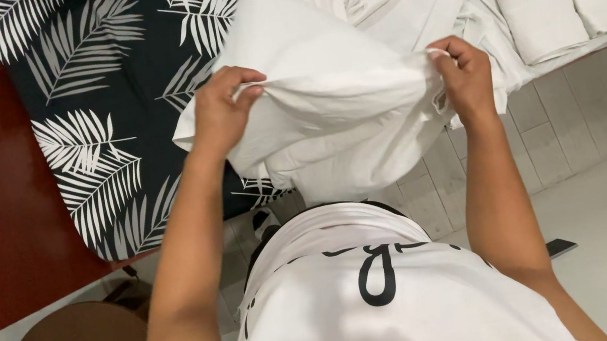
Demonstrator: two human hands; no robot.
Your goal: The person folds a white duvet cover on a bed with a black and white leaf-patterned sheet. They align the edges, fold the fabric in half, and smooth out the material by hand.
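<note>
white pillowcase [325, 103] stretched between our left hand [219, 115] and right hand [465, 74], both pinching its open edge above the leaf-print bed [101, 104].

My head view is bright and evenly lit, soft light from above, no hard shadows. The white pillowcase [333, 102] nearly blows out; its folds show only as faint grey. Weak shadow under the cloth on the tiled floor [557, 149]. I note slight motion softness at the left hand [224, 110] and wide-angle bending toward the edges. The shirt close to the lens is soft.
</note>
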